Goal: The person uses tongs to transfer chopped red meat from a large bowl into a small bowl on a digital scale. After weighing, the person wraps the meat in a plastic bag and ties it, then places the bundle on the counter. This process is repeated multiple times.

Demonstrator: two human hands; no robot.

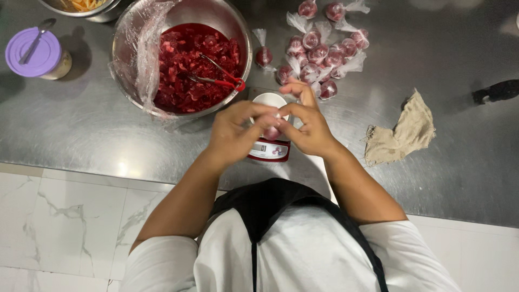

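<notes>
Left hand [233, 131]: raised over the scale, fingers curled inward and pinched on the small bag, thumb and fingertips met by those of the other hand
Right hand [309, 125]: held opposite, fingers closed on the top of the same bag, index finger lifted slightly
Small bag [272, 132]: clear plastic, filled with red pieces, held between both hands just above the scale; its neck is hidden by the fingers
Scale [269, 150]: small, red-fronted, with a lit display, set on the counter near its front edge
White cup [270, 99]: seen on the scale's far side, partly covered by the hands
Steel bowl [230, 21]: large, lined at its left with clear plastic film, filled with chopped red pieces in red liquid
Tongs [216, 78]: metal, red-tipped, laid in the bowl
Tied bags [320, 46]: a cluster of filled, knotted bags beyond the hands, one lying apart nearer the bowl
Cloth [401, 132]: beige, crumpled, at the right
Purple-lidded jar [33, 53]: far left, a spoon resting on its lid
Counter [81, 124]: stainless steel
</notes>
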